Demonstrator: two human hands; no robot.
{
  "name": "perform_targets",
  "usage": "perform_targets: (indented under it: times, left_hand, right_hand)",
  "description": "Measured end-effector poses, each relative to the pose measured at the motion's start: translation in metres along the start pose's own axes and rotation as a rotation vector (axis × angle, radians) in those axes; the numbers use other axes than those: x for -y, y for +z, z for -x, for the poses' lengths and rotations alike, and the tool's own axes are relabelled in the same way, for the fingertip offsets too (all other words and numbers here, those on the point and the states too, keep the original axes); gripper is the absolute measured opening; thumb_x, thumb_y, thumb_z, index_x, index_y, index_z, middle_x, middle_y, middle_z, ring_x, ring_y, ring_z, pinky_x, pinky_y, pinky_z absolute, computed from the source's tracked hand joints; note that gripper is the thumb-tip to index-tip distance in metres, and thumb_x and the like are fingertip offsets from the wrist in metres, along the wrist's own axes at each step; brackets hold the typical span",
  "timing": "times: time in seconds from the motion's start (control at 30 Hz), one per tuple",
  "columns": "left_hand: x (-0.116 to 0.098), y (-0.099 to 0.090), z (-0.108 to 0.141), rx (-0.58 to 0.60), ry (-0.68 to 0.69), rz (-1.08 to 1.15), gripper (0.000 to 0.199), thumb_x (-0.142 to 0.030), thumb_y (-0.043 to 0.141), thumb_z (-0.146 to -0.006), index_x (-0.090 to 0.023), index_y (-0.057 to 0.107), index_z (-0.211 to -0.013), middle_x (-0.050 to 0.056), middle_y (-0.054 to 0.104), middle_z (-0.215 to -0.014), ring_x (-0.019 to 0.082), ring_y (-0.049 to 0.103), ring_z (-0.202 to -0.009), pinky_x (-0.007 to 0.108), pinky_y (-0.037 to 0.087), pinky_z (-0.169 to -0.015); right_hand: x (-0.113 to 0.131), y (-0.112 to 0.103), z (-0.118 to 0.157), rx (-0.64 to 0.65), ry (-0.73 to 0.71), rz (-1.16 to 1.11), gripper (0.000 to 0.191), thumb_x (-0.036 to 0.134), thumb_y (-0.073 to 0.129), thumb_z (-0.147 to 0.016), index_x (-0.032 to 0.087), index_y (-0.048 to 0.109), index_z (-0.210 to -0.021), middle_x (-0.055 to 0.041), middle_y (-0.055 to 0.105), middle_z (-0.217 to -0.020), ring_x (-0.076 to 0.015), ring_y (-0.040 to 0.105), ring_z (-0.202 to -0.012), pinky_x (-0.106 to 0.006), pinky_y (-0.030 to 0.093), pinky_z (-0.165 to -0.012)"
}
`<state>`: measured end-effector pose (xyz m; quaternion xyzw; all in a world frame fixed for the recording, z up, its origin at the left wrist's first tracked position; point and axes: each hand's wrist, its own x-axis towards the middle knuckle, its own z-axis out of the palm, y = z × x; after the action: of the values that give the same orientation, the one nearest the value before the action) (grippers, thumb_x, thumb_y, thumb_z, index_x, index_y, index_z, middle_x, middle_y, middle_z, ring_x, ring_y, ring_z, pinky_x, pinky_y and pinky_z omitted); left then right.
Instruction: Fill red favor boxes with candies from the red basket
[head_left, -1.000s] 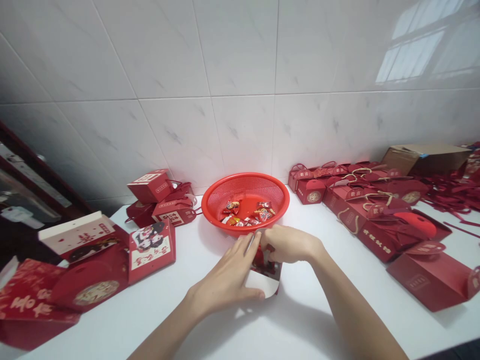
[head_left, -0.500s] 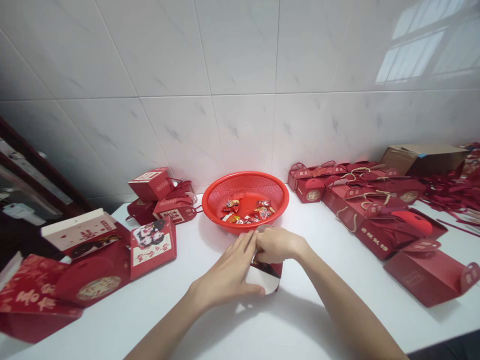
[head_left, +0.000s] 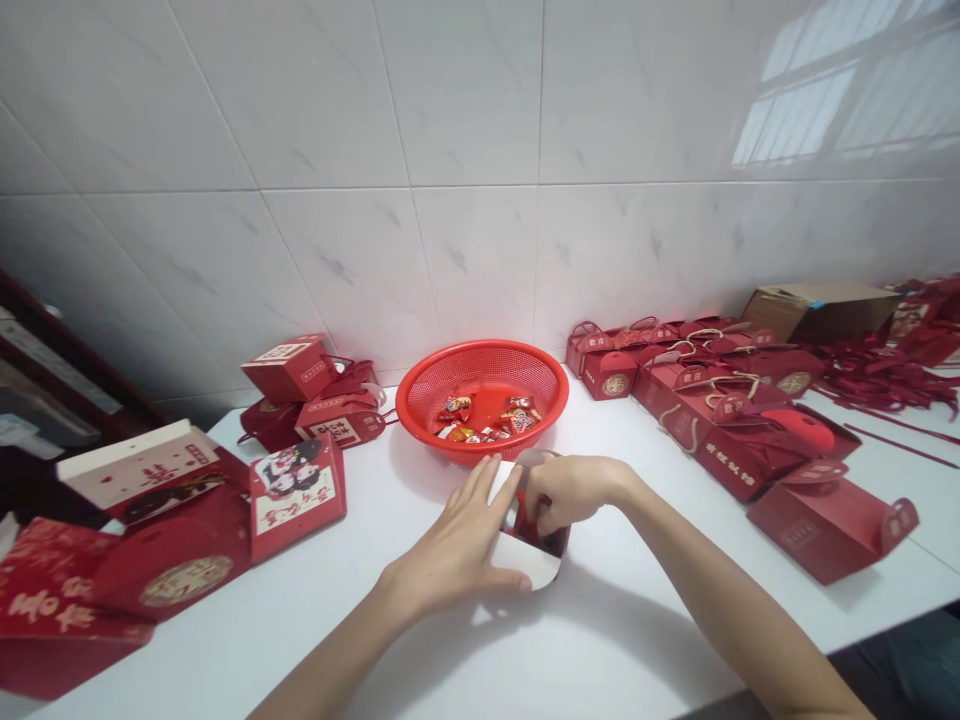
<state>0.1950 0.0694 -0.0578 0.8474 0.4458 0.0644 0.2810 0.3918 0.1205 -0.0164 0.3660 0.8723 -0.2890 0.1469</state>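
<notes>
A small red gift box (head_left: pixel 531 558) with a pale flap stands open on the white table in front of me. My left hand (head_left: pixel 459 545) grips it from the left, thumb along the near flap and fingers reaching to the far side. Into its opening dips my right hand (head_left: pixel 568 497), fingers curled and partly hidden by the box; what they hold, if anything, cannot be made out. Just beyond both hands, a red plastic colander (head_left: pixel 480 458) has several wrapped sweets (head_left: pixel 520 415) lying at its bottom.
Several red gift boxes (head_left: pixel 296 490) are piled at the left. Along the right stand rows of more red boxes (head_left: pixel 701 435) with cord handles. Behind them are a brown cardboard carton (head_left: pixel 787 312) and a heap of dark red ribbons (head_left: pixel 862 375). A tiled wall (head_left: pixel 480 240) closes off the back.
My right hand has shifted slightly right within the box opening, showing more of the inside. My left hand keeps its place on the box. The view has turned slightly right.
</notes>
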Motion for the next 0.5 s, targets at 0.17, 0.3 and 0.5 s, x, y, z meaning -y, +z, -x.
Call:
perform_targets:
  times: [0.17,0.3,0.5]
  left_hand:
    - [0.007,0.005,-0.001,-0.126,0.087,0.025,0.112,-0.047,0.080,-0.069,-0.031,0.015,-0.159,0.015,0.017,-0.164,0.044,0.010,-0.150,0.062,0.026,-0.116]
    - [0.005,0.005,-0.001,-0.121,0.075,0.000,0.113,-0.047,0.080,-0.069,-0.030,0.014,-0.159,0.016,0.015,-0.164,0.044,0.007,-0.151,0.063,0.025,-0.116]
    - [-0.002,0.001,0.001,-0.085,0.021,-0.025,0.107,-0.054,0.075,-0.074,-0.028,0.015,-0.159,0.019,0.017,-0.163,0.044,0.007,-0.151,0.067,0.027,-0.113]
  right_hand:
    - [0.011,0.000,0.016,-0.183,0.082,0.106,0.017,0.025,0.066,-0.074,0.018,0.078,-0.084,-0.0030,0.070,-0.075,-0.0152,0.057,-0.060,-0.024,0.034,-0.048]
    - [0.016,0.000,0.034,-0.240,0.063,0.125,0.014,0.029,0.066,-0.080,0.020,0.076,-0.083,-0.0031,0.071,-0.073,-0.0169,0.060,-0.060,-0.025,0.035,-0.053]
    - [-0.010,0.001,0.043,-0.306,-0.173,-0.114,0.026,0.042,0.071,-0.084,0.021,0.075,-0.099,-0.0031,0.076,-0.087,-0.0189,0.068,-0.074,-0.026,0.047,-0.065]
